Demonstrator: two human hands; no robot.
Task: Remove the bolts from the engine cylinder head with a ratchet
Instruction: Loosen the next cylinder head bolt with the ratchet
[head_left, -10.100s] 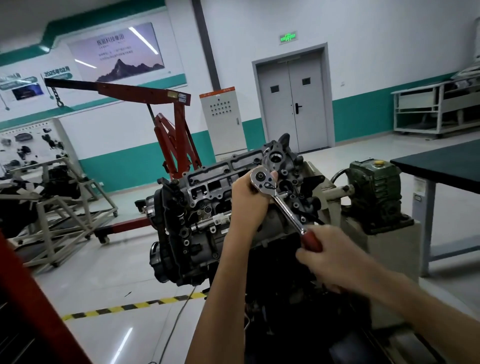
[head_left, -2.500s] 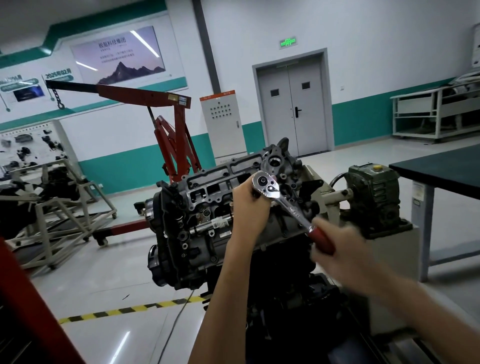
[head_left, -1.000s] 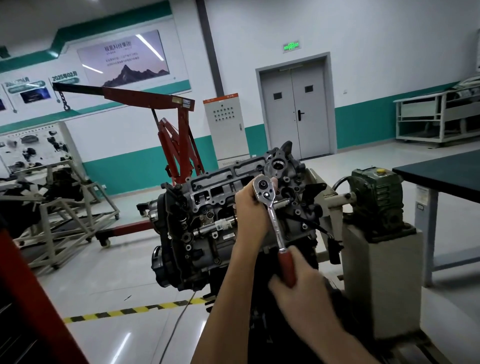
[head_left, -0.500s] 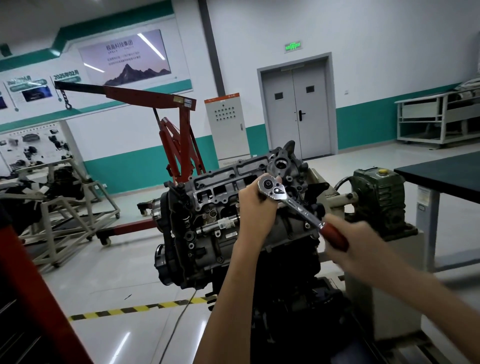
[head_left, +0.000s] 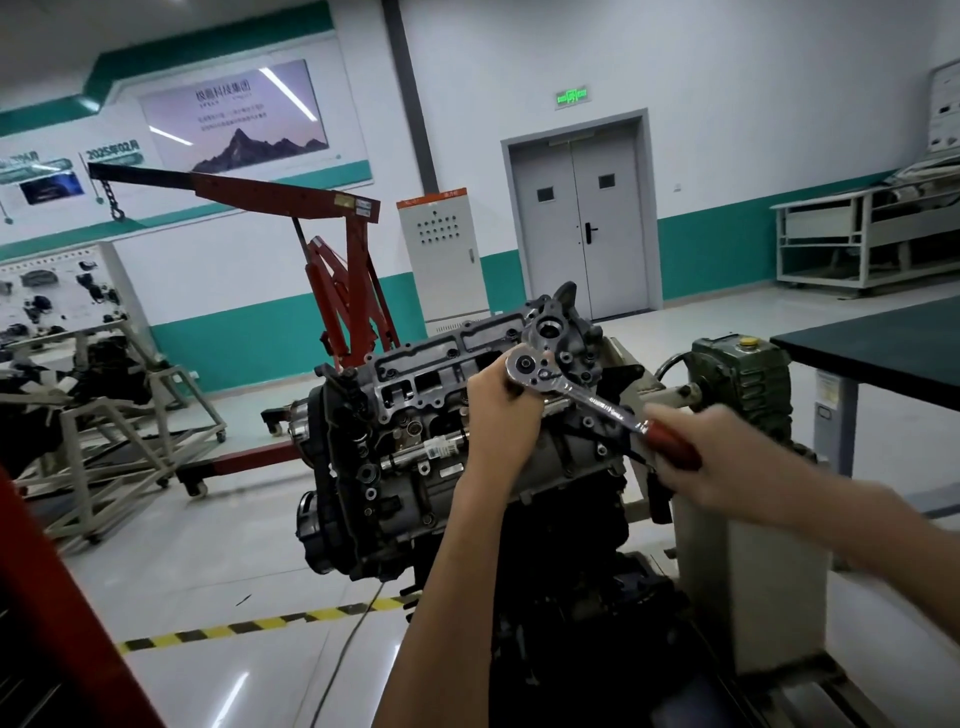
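Ratchet (head_left: 571, 389) swung back right of the cylinder head (head_left: 431, 374), my left hand (head_left: 498, 410) and right hand (head_left: 717, 457) clamped on it; I judge another loosening stroke.

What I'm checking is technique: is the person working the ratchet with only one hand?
No: the left hand holds the ratchet at its head on the cylinder head, while the right hand grips its red handle.
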